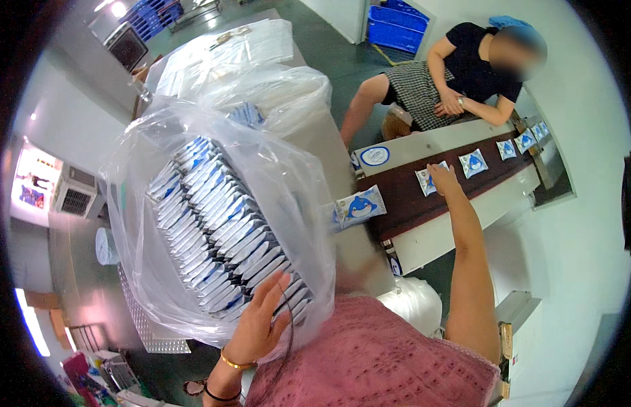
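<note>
My right hand (443, 180) reaches over the belt, its fingers closed on a small white-and-blue sealed packet (422, 184) with a dolphin picture. My left hand (264, 319) has its fingers stretched out and lies against the near end of packed packets (220, 203), which stand on edge in two long rows. A large clear plastic bag (135, 285) surrounds these rows. Between the bag and the belt, a few more packets (361, 205) overlap at the belt's end. Other packets (473, 163) lie spaced along the belt.
A dark red conveyor belt (403, 220) runs off to the right through a wall opening. Beyond it sits a person (465, 74) with crossed forearms. Clear plastic sheets (261, 44) cover the table behind the bag. A white bundle (414, 305) is below the belt's near end.
</note>
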`<act>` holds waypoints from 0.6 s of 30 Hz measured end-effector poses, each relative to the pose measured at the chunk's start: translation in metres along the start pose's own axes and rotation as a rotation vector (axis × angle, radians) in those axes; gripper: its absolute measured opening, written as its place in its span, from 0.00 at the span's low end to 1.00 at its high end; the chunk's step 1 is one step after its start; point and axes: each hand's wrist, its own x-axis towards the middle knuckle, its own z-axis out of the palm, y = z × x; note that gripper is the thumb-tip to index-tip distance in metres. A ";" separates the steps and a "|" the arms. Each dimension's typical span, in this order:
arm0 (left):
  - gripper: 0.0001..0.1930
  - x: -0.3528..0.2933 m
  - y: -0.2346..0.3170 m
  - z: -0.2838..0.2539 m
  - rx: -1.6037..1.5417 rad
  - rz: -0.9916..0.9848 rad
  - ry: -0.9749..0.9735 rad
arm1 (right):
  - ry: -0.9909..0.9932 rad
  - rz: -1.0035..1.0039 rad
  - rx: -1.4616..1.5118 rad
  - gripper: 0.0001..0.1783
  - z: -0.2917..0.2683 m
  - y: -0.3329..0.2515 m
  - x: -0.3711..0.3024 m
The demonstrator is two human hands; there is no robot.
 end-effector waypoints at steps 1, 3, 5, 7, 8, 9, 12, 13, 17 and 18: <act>0.31 -0.001 0.003 -0.002 -0.023 0.021 -0.018 | -0.082 -0.070 -0.068 0.26 0.000 -0.006 0.007; 0.31 -0.003 0.009 -0.003 -0.078 0.066 -0.055 | -0.246 -0.209 -0.213 0.22 -0.062 -0.033 0.013; 0.25 -0.006 0.012 -0.001 -0.094 0.018 -0.076 | -0.271 -0.433 0.016 0.19 -0.075 -0.042 0.030; 0.24 -0.009 0.001 0.004 -0.088 0.012 -0.077 | -0.331 -0.614 0.283 0.18 -0.087 -0.081 0.049; 0.24 -0.011 -0.002 0.006 -0.095 -0.014 -0.061 | -0.396 -0.722 0.399 0.19 -0.088 -0.109 0.056; 0.24 -0.012 -0.004 0.006 -0.115 -0.020 -0.070 | -0.460 -0.823 0.513 0.20 -0.087 -0.138 0.063; 0.24 -0.010 -0.008 0.005 -0.126 0.021 -0.122 | -0.296 -0.888 0.636 0.26 -0.042 -0.211 0.068; 0.24 -0.008 -0.011 0.006 -0.103 0.060 -0.139 | -0.430 -0.835 0.645 0.29 -0.033 -0.225 0.068; 0.23 -0.015 -0.007 0.002 -0.104 0.076 -0.154 | -0.840 -0.705 0.339 0.43 -0.043 -0.261 0.044; 0.22 -0.021 -0.010 0.003 -0.113 0.061 -0.139 | -0.733 -0.666 0.261 0.46 -0.056 -0.266 0.025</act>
